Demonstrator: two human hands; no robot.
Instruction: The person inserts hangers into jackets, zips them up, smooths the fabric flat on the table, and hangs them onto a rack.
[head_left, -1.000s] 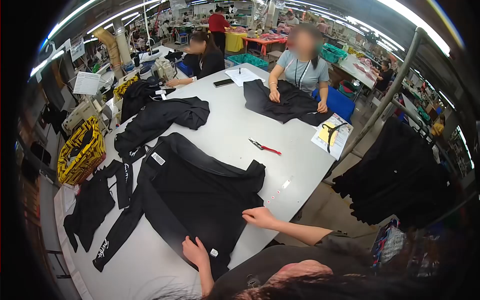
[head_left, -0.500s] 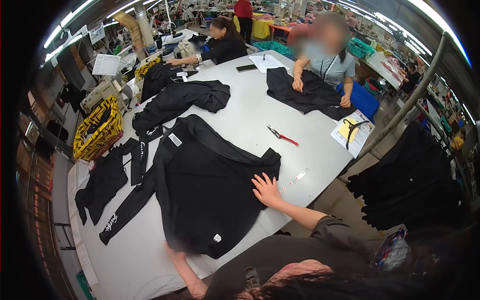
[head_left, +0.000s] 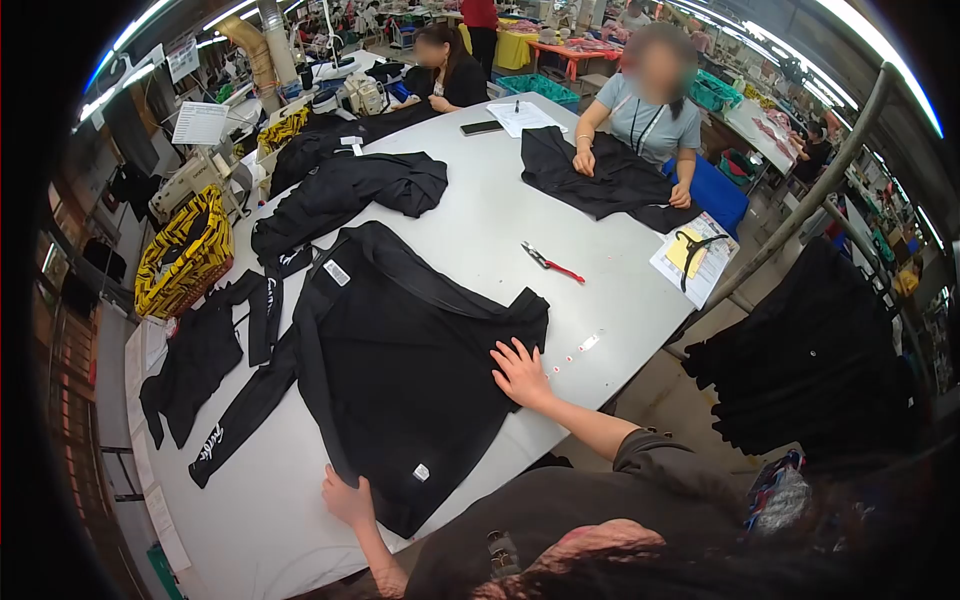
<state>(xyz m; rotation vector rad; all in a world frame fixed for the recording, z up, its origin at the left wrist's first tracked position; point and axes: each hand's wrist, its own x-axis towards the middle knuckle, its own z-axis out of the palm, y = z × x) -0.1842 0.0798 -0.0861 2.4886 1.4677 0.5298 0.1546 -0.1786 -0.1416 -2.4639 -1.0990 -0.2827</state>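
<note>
A black long-sleeved garment (head_left: 400, 370) lies spread on the white table in front of me, with a white neck label (head_left: 336, 272) and a small white tag (head_left: 421, 472) near its hem. My right hand (head_left: 522, 376) rests flat on its right edge, fingers spread. At the lower left corner of the hem is my left hand (head_left: 347, 500), thumb and fingers apart, touching the cloth's edge. White lettering (head_left: 208, 440) runs along the sleeve stretched to the lower left.
Red-handled pliers or cutters (head_left: 553, 264) and small stickers (head_left: 572, 357) lie on the table (head_left: 480, 235). More black garments (head_left: 350, 195) are at the left, beside a yellow-black basket (head_left: 185, 255). Across, a person handles a black garment (head_left: 600, 175). A metal rail (head_left: 830, 180) stands right.
The hem near my left hand has settled flatter and lower, and that hand's fingers now show. My right hand stays on the right edge. The seated person at the back has drawn an arm in.
</note>
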